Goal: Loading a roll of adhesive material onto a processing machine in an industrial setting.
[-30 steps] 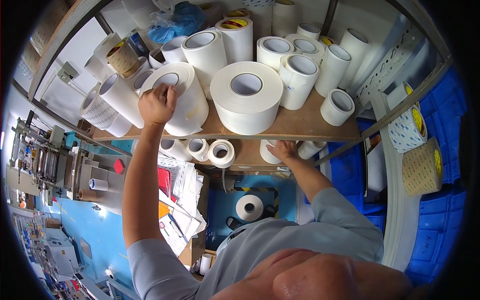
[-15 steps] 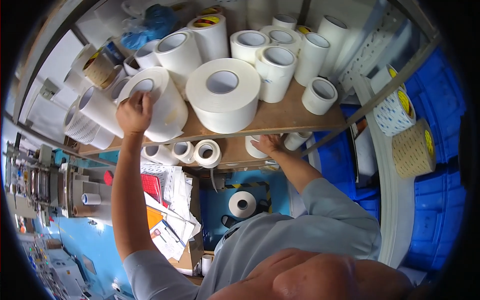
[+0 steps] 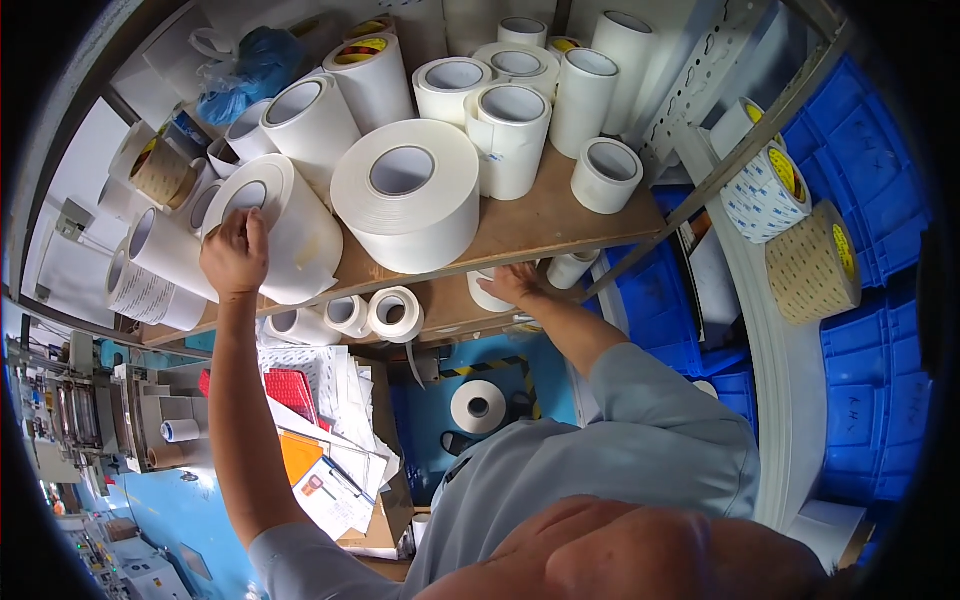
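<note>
Left hand (image 3: 235, 258) on one roll (image 3: 303, 250), right hand (image 3: 514, 284) on one lower roll (image 3: 486, 294)

Shows two hands (image 3: 237, 252), one blue bag (image 3: 258, 75), two shoes (image 3: 458, 443), and rolls (image 3: 408, 232): five on the lower shelf (image 3: 446, 291), three at upper right, one on the floor (image 3: 556, 388); on the upper shelf (image 3: 545, 222), too overlapped for an exact count.
</note>
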### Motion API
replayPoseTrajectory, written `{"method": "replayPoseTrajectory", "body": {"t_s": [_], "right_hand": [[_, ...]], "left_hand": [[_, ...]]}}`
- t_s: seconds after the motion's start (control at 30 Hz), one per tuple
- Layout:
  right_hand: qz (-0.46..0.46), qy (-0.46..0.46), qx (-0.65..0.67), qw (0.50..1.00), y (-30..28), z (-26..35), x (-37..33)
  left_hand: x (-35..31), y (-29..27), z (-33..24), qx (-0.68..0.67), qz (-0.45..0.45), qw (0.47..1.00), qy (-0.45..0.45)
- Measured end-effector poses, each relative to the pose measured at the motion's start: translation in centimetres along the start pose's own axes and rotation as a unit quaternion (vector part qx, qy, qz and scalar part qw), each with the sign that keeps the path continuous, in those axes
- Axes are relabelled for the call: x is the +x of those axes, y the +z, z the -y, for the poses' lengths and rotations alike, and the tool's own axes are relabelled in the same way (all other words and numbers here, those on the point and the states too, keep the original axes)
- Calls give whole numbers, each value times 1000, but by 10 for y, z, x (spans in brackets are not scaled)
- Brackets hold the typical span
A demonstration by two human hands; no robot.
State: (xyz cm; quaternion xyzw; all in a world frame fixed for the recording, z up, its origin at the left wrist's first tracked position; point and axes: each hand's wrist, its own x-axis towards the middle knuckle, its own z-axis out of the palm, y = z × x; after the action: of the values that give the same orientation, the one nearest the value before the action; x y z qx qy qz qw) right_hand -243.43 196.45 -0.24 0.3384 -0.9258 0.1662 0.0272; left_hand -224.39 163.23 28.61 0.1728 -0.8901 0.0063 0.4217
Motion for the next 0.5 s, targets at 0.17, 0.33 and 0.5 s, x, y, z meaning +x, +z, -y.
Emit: {"method": "replayPoseTrajectory", "body": {"t_s": [0.17, 0.33, 0.5], "right_hand": [[25, 11, 18, 999, 6, -6, 1], [-5, -36, -23, 999, 12, -1, 0], [147, 17, -98, 984, 16, -3, 9]], "left_hand": [[1, 1, -1, -3, -5, 1000, 11], [-6, -2, 6, 2, 10, 1000, -10], [-8, 6, 16, 50, 7, 999, -14]]}}
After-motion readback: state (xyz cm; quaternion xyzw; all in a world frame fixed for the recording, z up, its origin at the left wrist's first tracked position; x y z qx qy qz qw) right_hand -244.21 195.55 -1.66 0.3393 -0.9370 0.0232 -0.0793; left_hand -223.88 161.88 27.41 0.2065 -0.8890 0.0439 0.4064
